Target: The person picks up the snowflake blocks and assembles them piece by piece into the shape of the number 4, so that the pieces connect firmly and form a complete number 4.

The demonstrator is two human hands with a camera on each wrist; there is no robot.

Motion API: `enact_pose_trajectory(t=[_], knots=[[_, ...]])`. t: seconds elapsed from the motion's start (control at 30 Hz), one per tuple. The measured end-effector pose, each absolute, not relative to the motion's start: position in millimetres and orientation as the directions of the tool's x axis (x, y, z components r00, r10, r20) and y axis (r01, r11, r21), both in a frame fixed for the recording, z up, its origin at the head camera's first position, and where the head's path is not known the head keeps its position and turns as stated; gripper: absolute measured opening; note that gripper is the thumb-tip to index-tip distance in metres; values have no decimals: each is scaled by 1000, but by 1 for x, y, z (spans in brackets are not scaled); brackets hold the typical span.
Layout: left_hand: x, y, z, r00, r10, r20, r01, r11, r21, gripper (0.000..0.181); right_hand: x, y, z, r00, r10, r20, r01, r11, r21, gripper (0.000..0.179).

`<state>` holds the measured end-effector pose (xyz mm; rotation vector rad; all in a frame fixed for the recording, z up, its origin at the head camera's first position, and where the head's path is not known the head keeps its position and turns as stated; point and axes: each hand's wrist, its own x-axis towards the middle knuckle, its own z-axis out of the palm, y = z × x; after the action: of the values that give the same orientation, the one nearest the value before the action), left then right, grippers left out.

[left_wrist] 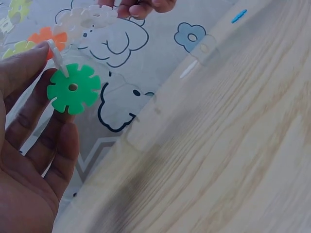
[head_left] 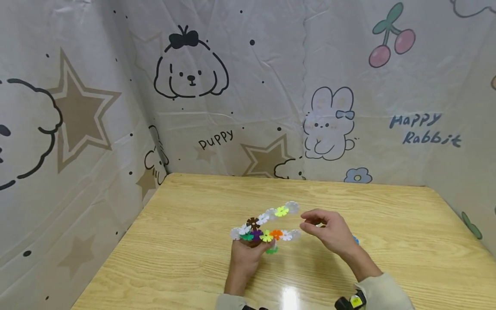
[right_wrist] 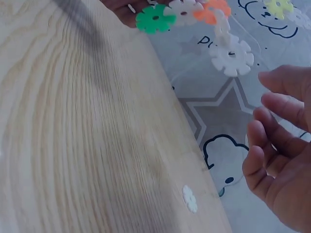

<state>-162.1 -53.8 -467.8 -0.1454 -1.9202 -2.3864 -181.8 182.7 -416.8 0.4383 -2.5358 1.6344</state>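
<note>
My left hand [head_left: 245, 258] grips a linked chain of plastic snowflake discs [head_left: 255, 235] from below. It forks into two arms of white, yellow, orange, purple, brown and green discs. In the left wrist view, a green disc [left_wrist: 74, 89] hangs off a white one beside the fingers. My right hand [head_left: 329, 230] is just right of the two arms' ends, apart from them. Its fingers are loosely bent, and the right wrist view shows nothing held in this hand [right_wrist: 284, 145]. A white disc [right_wrist: 232, 56] at one arm's end faces its fingertips.
A blue disc [head_left: 355, 240] lies on the wooden table [head_left: 174, 258], partly hidden behind the right wrist. The right wrist view shows a loose white disc [right_wrist: 190, 198] near the table edge. A printed curtain [head_left: 271, 107] encloses the back and sides.
</note>
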Motion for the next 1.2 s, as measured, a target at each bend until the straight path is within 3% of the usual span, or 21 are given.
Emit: enact_pose_trajectory(t=[0.6, 1.2], knots=[[-161, -60, -471, -994, -5, 111, 110, -180, 977, 30, -201, 200, -432, -993, -59, 101, -116, 624, -773, 33], [-161, -72, -470, -988, -38, 149, 152, -135, 979, 41, -221, 197, -454, -989, -96, 116, -147, 773, -618, 37]])
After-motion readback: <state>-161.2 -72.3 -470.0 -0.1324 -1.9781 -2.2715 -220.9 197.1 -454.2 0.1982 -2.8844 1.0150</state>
